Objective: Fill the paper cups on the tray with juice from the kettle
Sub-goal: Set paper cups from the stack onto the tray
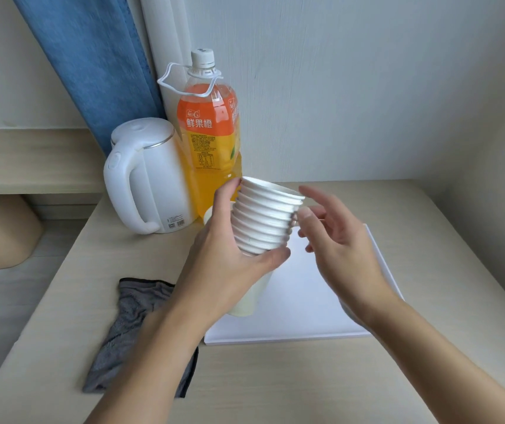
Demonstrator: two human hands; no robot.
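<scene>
Left hand grips the tilted stack of paper cups above the white tray, rims toward the slack-fingered, empty right hand, thumb at the rims, probably to peel 1 off; kettle stands back-left, untouched.

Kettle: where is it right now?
In the head view, the white kettle stands upright at the far left of the table, just left of the orange juice bottle and behind-left of the cup stack held by the left hand.
</scene>
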